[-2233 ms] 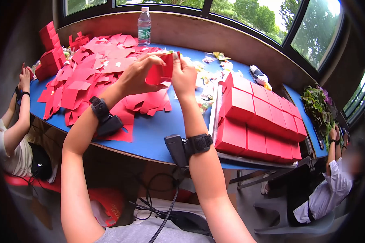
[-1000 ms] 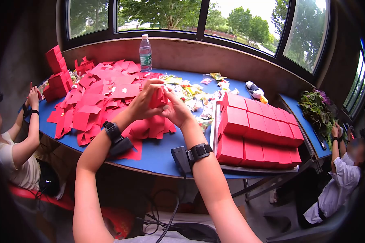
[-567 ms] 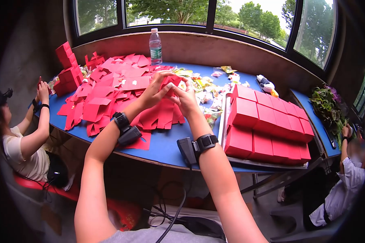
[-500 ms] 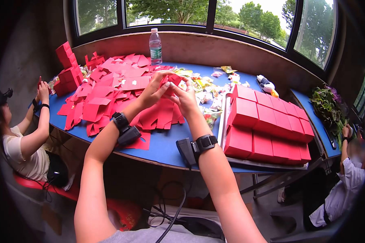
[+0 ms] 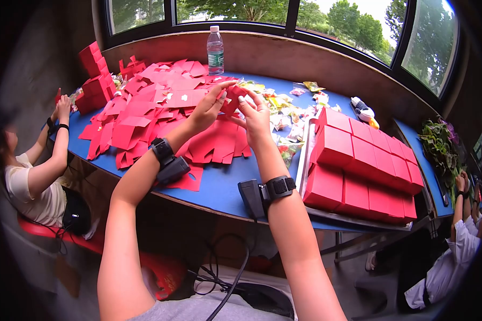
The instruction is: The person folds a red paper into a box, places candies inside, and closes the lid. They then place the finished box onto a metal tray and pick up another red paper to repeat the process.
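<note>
Between my two hands, above the blue table [image 5: 219, 184], is a small red paper box [image 5: 233, 100], partly folded. My left hand [image 5: 209, 109] grips its left side with the fingers bent over the top edge. On the other side, my right hand [image 5: 256, 115] pinches it between thumb and fingers. Parts of the box are hidden behind my fingers. A large heap of flat red paper box blanks [image 5: 136, 115] spreads to the left and beneath my hands. Small wrapped candies [image 5: 278, 104] lie scattered just right of my hands.
Finished red boxes [image 5: 359, 160] stand stacked in a tray [image 5: 303, 168] at right. A water bottle [image 5: 215, 52] stands at the back. More red boxes [image 5: 96, 88] are piled far left. People sit at both sides; leafy plants [image 5: 438, 144] lie on the right table.
My hands have opened out slightly around the red box, so more of it shows. The view has shifted a little. At right, the other person's arms have moved.
</note>
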Available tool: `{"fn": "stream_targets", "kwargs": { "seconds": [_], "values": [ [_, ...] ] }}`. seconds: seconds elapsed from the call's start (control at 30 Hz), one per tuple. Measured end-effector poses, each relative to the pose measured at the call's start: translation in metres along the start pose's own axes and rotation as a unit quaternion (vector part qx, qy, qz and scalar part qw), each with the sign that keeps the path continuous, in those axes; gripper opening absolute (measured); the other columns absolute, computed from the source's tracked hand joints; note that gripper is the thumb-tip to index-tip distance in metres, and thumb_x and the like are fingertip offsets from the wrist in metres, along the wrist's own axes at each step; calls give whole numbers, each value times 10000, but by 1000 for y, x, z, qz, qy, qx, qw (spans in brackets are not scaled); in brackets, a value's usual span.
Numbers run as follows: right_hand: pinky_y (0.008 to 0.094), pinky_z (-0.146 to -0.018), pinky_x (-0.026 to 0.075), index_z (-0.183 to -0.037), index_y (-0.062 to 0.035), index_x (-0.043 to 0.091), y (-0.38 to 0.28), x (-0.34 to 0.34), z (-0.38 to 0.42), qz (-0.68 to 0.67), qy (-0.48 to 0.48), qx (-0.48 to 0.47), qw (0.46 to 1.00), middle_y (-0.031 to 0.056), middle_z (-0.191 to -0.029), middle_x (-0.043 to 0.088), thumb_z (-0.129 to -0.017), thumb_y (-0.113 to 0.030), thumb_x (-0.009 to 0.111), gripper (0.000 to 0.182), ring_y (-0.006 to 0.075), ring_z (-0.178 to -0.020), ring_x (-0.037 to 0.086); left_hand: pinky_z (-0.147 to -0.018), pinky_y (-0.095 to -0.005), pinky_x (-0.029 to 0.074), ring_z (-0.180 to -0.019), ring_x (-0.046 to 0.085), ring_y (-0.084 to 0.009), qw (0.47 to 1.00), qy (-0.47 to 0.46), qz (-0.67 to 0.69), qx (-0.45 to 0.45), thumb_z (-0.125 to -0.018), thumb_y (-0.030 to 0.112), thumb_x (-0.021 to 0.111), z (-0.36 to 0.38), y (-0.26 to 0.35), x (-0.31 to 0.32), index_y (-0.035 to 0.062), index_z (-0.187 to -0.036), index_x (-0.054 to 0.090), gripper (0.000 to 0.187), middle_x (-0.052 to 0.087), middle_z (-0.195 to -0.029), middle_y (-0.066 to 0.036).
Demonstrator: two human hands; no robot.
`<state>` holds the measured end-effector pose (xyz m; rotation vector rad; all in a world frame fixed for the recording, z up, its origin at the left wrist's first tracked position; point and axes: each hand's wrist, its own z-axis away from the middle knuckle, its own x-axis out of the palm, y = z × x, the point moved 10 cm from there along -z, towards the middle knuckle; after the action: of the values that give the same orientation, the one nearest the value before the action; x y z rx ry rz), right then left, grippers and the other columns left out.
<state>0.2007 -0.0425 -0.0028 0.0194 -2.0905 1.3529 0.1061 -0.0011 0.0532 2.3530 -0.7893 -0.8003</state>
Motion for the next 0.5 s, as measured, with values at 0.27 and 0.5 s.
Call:
{"fn": "stream_targets", "kwargs": {
  "seconds": [0.27,0.5],
  "values": [
    [467,-938,361,-1383,-124,290,-32,36,18,597,9,-286,749,266,-1269,343,-782,-251,624,699,402,-1144,394,-937,-268,387,-1110,495,-162,997,70,30,12,-985,144,324,-3,-9,-19,36,-1266,426,318,527,-1186,-107],
    [495,-970,332,-1429,-206,151,-43,63,39,572,-84,-330,746,269,-1313,287,-680,-303,651,906,441,-1200,341,-975,-277,370,-1142,476,-155,991,85,105,-20,-990,181,317,-5,0,-21,13,-1263,421,337,506,-1227,-105]
  ]
}}
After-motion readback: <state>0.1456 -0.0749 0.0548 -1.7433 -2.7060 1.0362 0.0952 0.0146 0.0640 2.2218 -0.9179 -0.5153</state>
